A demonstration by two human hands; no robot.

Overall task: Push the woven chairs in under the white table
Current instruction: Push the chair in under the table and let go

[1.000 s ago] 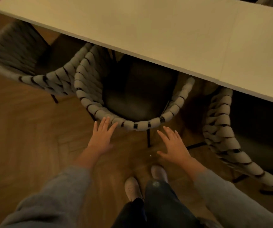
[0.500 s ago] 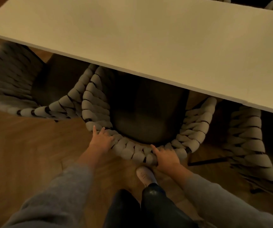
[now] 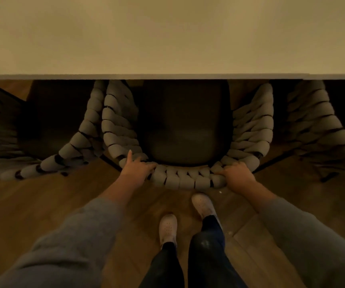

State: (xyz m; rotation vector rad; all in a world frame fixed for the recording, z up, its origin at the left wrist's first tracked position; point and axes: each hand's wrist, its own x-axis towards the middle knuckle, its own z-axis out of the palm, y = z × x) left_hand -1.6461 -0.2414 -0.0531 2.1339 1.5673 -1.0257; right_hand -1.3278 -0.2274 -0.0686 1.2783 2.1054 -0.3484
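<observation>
Step in hand: pushing the middle chair (image 3: 181,180), centre frame, seat partly under the white table (image 3: 167,38); right hand (image 3: 238,177) grips its back rim, left hand (image 3: 137,170) curls over it, one finger straight. Next: an even forward shove

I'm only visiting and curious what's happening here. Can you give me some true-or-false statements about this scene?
1. The left hand and the right hand are both on the back of the middle chair. True.
2. The person is barefoot. False: they wear white shoes.
3. A left chair and a right chair flank it. True.
4. The floor is carpeted. False: it is a wooden floor.
5. The middle chair stands fully in the open. False: its seat reaches under the table.
</observation>
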